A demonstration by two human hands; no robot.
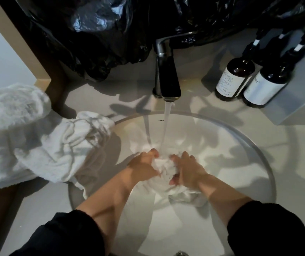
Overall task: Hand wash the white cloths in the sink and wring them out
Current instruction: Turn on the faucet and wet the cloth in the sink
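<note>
Bathroom surface, sink [258, 156]: both hands [166, 169] squeezing one cloth [162, 168] under running tap [166, 71]; towel pile [37, 137] at left edge unwashed, wringing pending.

Dim, multi-shadowed, soft (edges fisheye-bent)

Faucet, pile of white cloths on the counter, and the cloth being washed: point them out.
faucet [168, 76], head view, on its dark spout.
pile of white cloths [37, 137], head view, mid-pile.
cloth being washed [163, 166], head view, bunched part between the hands.

The pale countertop [286, 145] carries white towels [37, 137] at left, two dark bottles [249, 80] and black plastic [101, 34].
</note>
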